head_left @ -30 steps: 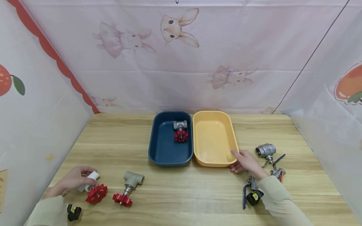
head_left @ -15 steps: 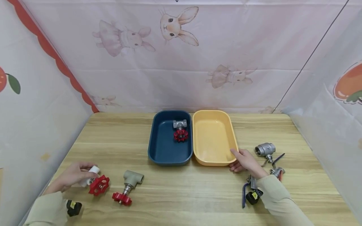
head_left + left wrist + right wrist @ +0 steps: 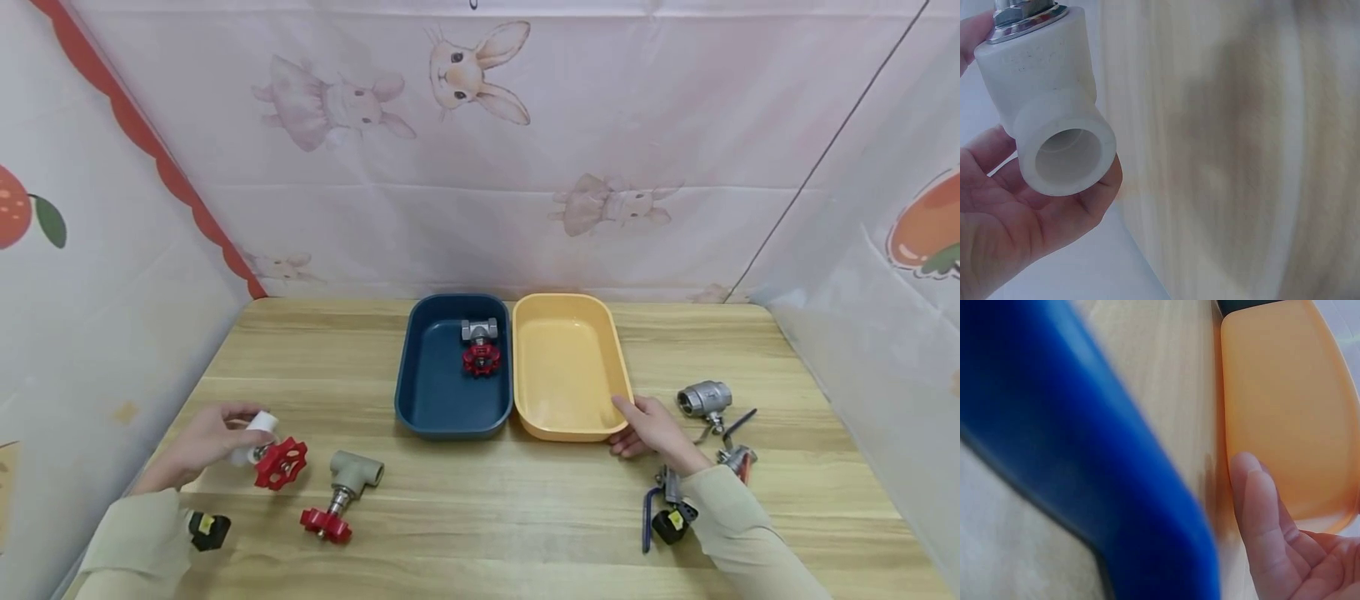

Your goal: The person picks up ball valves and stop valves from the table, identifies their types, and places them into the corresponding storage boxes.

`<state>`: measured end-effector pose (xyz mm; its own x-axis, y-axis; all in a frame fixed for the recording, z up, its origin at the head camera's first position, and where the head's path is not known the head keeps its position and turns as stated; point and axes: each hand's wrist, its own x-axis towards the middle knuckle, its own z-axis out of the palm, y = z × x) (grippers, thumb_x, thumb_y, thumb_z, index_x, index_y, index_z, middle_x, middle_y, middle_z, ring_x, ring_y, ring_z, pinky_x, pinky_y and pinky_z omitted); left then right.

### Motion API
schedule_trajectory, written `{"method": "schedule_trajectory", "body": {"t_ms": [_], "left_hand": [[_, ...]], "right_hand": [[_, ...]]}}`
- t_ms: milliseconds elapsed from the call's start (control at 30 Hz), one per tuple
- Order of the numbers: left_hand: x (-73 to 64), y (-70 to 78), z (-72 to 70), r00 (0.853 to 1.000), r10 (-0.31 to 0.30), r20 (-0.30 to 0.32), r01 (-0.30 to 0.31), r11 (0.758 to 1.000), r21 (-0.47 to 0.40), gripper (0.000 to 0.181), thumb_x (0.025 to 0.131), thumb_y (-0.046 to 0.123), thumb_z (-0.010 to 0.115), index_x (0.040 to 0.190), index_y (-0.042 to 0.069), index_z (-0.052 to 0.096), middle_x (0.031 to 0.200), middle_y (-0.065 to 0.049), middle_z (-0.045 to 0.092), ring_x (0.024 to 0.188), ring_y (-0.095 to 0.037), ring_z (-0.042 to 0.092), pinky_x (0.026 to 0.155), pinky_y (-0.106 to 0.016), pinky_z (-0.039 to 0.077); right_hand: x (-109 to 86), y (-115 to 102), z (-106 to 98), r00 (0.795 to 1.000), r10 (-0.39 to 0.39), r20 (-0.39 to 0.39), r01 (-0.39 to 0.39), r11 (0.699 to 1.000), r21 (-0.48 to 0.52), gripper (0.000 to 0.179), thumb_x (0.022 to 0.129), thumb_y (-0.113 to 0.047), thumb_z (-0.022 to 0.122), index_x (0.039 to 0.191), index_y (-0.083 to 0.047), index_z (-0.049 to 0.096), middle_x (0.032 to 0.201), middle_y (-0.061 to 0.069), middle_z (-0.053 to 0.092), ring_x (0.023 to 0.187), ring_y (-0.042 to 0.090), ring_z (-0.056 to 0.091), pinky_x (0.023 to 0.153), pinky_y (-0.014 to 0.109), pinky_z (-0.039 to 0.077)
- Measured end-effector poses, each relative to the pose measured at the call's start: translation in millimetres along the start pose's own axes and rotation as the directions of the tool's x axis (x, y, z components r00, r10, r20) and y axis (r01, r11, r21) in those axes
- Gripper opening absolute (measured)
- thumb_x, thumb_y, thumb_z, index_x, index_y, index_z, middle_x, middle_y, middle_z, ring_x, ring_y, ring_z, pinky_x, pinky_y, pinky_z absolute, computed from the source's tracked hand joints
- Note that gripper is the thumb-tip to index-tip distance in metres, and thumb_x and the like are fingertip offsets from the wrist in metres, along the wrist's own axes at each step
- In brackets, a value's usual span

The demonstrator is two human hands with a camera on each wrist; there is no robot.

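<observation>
My left hand (image 3: 206, 442) grips the white plastic body of a valve (image 3: 262, 423) with a red handwheel (image 3: 281, 464), held above the table at the left. In the left wrist view the fingers wrap behind the white valve body (image 3: 1054, 100), whose round opening faces the camera. My right hand (image 3: 654, 429) holds the near right corner of a yellow tray (image 3: 566, 367), thumb over the rim and fingers outside it. The right wrist view shows its fingers (image 3: 1263, 519) along the tray's outer wall (image 3: 1291, 412).
A blue tray (image 3: 442, 383) stands against the yellow one, with a metal valve with a red wheel (image 3: 480, 333) inside. A grey-green valve (image 3: 352, 475) lies left of centre. Several metal lever valves (image 3: 705, 400) lie right; a blue lever (image 3: 1104, 444) looms close in the right wrist view.
My left hand has carried the white valve up and away from me, slightly to the right. The right hand stays at the yellow tray's corner.
</observation>
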<state>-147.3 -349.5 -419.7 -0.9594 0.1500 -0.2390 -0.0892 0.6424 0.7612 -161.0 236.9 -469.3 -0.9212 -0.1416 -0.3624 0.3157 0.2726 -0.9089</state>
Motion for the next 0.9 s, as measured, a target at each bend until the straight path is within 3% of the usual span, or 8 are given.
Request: {"method": "schedule_trajectory", "body": {"t_ms": [233,567,900], "left_hand": [[5.5,17.1,3.9,1.000,0.004,-0.023,-0.004,1.000,0.012,0.064,0.080,0.023,0.071,0.123,-0.014,0.043,0.111,-0.028,0.053,0.090,-0.029,0.057,0.064,-0.033,0.053],[12.8,36.0,9.1,0.997,0.066,-0.034,-0.068,0.997,-0.033,0.061,0.081,0.017,0.070,0.123,-0.017,0.043,0.108,-0.028,0.055,0.086,-0.025,0.059,0.061,-0.032,0.053],[25.2,53.9,11.9,0.996,0.074,-0.055,-0.076,0.997,-0.030,0.062,0.079,0.021,0.071,0.123,-0.013,0.045,0.109,-0.027,0.055,0.088,-0.026,0.059,0.062,-0.031,0.054]], "right_hand": [[-0.6,1,0,1.000,-0.005,-0.001,0.005,1.000,-0.001,0.057,0.097,-0.040,0.038,0.115,0.013,0.042,0.074,0.018,0.064,0.060,0.025,0.064,0.058,0.036,0.055],[-1.9,-1,1,1.000,-0.011,-0.002,0.011,1.000,-0.005,0.056,0.097,-0.039,0.038,0.114,0.013,0.043,0.074,0.019,0.064,0.061,0.026,0.064,0.058,0.036,0.055],[-2.2,-1,1,1.000,-0.003,0.001,0.003,1.000,0.002,0.054,0.098,-0.038,0.038,0.114,0.013,0.042,0.073,0.019,0.064,0.059,0.024,0.064,0.057,0.036,0.055]]}}
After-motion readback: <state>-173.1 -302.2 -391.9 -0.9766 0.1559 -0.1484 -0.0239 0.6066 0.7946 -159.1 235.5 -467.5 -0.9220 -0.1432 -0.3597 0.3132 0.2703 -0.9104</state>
